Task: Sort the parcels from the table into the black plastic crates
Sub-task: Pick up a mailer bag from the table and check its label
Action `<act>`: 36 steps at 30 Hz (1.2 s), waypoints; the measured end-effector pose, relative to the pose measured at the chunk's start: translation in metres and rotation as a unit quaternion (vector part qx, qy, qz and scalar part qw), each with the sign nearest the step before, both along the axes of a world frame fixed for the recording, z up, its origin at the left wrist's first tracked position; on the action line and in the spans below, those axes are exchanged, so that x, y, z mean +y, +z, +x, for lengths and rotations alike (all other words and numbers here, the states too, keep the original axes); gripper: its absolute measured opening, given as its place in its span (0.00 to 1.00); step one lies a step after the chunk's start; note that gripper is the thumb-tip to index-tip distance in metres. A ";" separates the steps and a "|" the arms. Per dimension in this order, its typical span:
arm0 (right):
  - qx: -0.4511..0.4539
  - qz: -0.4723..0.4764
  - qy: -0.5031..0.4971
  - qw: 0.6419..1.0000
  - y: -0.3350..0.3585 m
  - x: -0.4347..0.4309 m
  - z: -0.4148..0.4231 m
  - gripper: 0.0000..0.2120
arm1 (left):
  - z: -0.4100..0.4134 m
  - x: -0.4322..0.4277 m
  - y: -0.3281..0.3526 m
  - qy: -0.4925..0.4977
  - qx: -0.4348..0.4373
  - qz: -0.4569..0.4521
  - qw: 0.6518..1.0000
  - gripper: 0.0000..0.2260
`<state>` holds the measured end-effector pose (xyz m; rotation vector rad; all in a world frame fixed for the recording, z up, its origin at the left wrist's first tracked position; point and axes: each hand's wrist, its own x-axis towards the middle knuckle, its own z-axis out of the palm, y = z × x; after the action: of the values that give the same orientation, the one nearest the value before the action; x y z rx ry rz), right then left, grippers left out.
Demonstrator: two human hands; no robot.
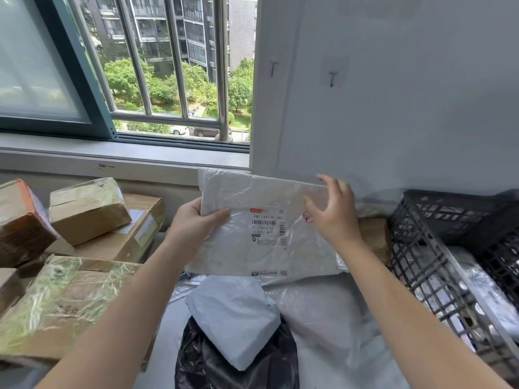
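White plastic parcel (261,197) gripped by left hand (193,220), right hand (334,217) fingers spread wide.

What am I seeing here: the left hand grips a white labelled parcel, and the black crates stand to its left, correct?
Not quite. The left hand does grip the white labelled parcel, but the black crates stand to its right; the head view shows them there, with cardboard boxes on the left.
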<state>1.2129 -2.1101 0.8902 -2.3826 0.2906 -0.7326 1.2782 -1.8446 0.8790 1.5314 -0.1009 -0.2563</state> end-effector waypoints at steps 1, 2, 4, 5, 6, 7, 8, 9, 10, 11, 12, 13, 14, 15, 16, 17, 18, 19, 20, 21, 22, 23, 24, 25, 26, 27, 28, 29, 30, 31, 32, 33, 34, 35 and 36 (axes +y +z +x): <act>0.027 0.042 -0.027 0.998 -0.005 -0.002 -0.002 0.27 | -0.002 0.000 -0.001 0.007 0.003 -0.012 1.000 0.07; 0.061 0.095 -0.044 0.993 -0.009 -0.005 -0.005 0.32 | -0.003 0.001 -0.003 0.010 0.006 -0.027 1.000 0.07; 0.113 0.195 -0.069 0.972 -0.015 -0.010 -0.008 0.37 | -0.006 0.001 -0.004 0.011 0.008 -0.047 0.999 0.07; 0.125 0.228 -0.075 0.963 -0.016 -0.013 -0.009 0.37 | -0.007 0.001 -0.005 0.013 0.005 -0.047 0.999 0.07; 0.126 0.247 -0.071 0.958 -0.017 -0.016 -0.010 0.37 | -0.008 0.001 -0.007 0.017 0.002 -0.046 0.999 0.07; 0.120 0.254 -0.056 0.958 -0.017 -0.016 -0.011 0.36 | -0.009 0.000 -0.008 0.022 -0.003 -0.043 0.999 0.07; 0.113 0.256 -0.037 0.959 -0.016 -0.016 -0.012 0.36 | -0.010 0.000 -0.009 0.026 -0.010 -0.042 0.999 0.07; 0.105 0.250 -0.023 0.962 -0.015 -0.015 -0.013 0.37 | -0.011 -0.001 -0.010 0.028 -0.017 -0.043 0.999 0.07; 0.096 0.241 -0.016 0.965 -0.014 -0.014 -0.013 0.37 | -0.012 -0.003 -0.010 0.031 -0.021 -0.049 0.998 0.07; 0.091 0.235 -0.013 0.968 -0.013 -0.013 -0.014 0.39 | -0.012 -0.004 -0.010 0.033 -0.025 -0.054 0.998 0.07; 0.088 0.234 -0.009 0.968 -0.012 -0.013 -0.014 0.42 | -0.012 -0.005 -0.010 0.034 -0.027 -0.056 0.997 0.07; 0.086 0.237 -0.003 0.968 -0.010 -0.013 -0.014 0.45 | -0.012 -0.005 -0.010 0.035 -0.029 -0.054 0.997 0.08; 0.082 0.238 0.003 0.968 -0.009 -0.013 -0.014 0.48 | -0.013 -0.006 -0.009 0.035 -0.028 -0.054 0.997 0.08; 0.077 0.235 0.007 0.969 -0.008 -0.014 -0.014 0.50 | -0.013 -0.007 -0.009 0.036 -0.028 -0.056 0.997 0.08; 0.073 0.231 0.008 0.970 -0.008 -0.015 -0.014 0.53 | -0.014 -0.008 -0.008 0.036 -0.027 -0.059 0.997 0.08; 0.069 0.229 0.006 0.971 -0.008 -0.016 -0.015 0.55 | -0.014 -0.009 -0.007 0.036 -0.027 -0.062 0.997 0.08; 0.066 0.225 0.003 0.972 -0.008 -0.017 -0.015 0.57 | -0.014 -0.010 -0.006 0.036 -0.029 -0.063 0.997 0.08; 0.063 0.221 0.001 0.973 -0.008 -0.018 -0.015 0.58 | -0.014 -0.012 -0.005 0.036 -0.030 -0.063 0.997 0.08; 0.062 0.219 -0.001 0.974 -0.008 -0.019 -0.014 0.59 | -0.014 -0.013 -0.005 0.036 -0.031 -0.061 0.997 0.08; 0.061 0.221 -0.004 0.973 -0.009 -0.020 -0.014 0.59 | -0.014 -0.014 -0.004 0.036 -0.029 -0.060 0.997 0.08; 0.060 0.223 -0.005 0.973 -0.010 -0.022 -0.014 0.59 | -0.015 -0.016 -0.003 0.036 -0.026 -0.059 0.997 0.08; 0.058 0.225 -0.006 0.972 -0.011 -0.024 -0.014 0.58 | -0.015 -0.017 -0.003 0.037 -0.023 -0.058 0.997 0.08; 0.056 0.226 -0.005 0.973 -0.011 -0.025 -0.015 0.57 | -0.016 -0.019 -0.002 0.037 -0.021 -0.057 0.997 0.08; 0.052 0.224 -0.002 0.973 -0.012 -0.026 -0.015 0.56 | -0.017 -0.021 -0.002 0.036 -0.020 -0.058 0.998 0.08; 0.047 0.223 0.001 0.974 -0.012 -0.028 -0.016 0.55 | -0.017 -0.022 -0.001 0.034 -0.019 -0.058 0.998 0.08; 0.043 0.222 0.002 0.974 -0.013 -0.029 -0.016 0.54 | -0.018 -0.024 0.000 0.032 -0.020 -0.058 0.998 0.08; 0.041 0.223 0.003 0.974 -0.013 -0.031 -0.017 0.54 | -0.019 -0.025 0.001 0.031 -0.020 -0.057 0.998 0.08; 0.040 0.225 0.004 0.974 -0.013 -0.033 -0.018 0.53 | -0.020 -0.027 0.001 0.032 -0.021 -0.057 0.998 0.08; 0.039 0.227 0.006 0.973 -0.013 -0.035 -0.019 0.52 | -0.021 -0.029 0.002 0.033 -0.022 -0.057 0.998 0.08; 0.036 0.228 0.008 0.973 -0.013 -0.037 -0.019 0.51 | -0.023 -0.031 0.003 0.035 -0.024 -0.055 0.998 0.08; 0.032 0.229 0.010 0.973 -0.013 -0.040 -0.019 0.50 | -0.024 -0.033 0.005 0.037 -0.026 -0.053 0.998 0.09; 0.028 0.229 0.011 0.973 -0.013 -0.042 -0.020 0.48 | -0.026 -0.036 0.006 0.039 -0.028 -0.050 0.998 0.09; 0.024 0.228 0.007 0.973 -0.014 -0.045 -0.020 0.47 | -0.028 -0.038 0.007 0.043 -0.029 -0.048 0.997 0.10; 0.022 0.226 0.002 0.974 -0.014 -0.048 -0.020 0.46 | -0.030 -0.041 0.009 0.047 -0.031 -0.047 0.997 0.11; 0.019 0.222 -0.003 0.975 -0.014 -0.051 -0.021 0.45 | -0.032 -0.044 0.010 0.050 -0.032 -0.046 0.997 0.12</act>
<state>1.1919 -2.1613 0.8764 -1.9726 0.4291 -0.5550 1.2463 -1.8889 0.8890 1.4494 -0.0850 -0.1205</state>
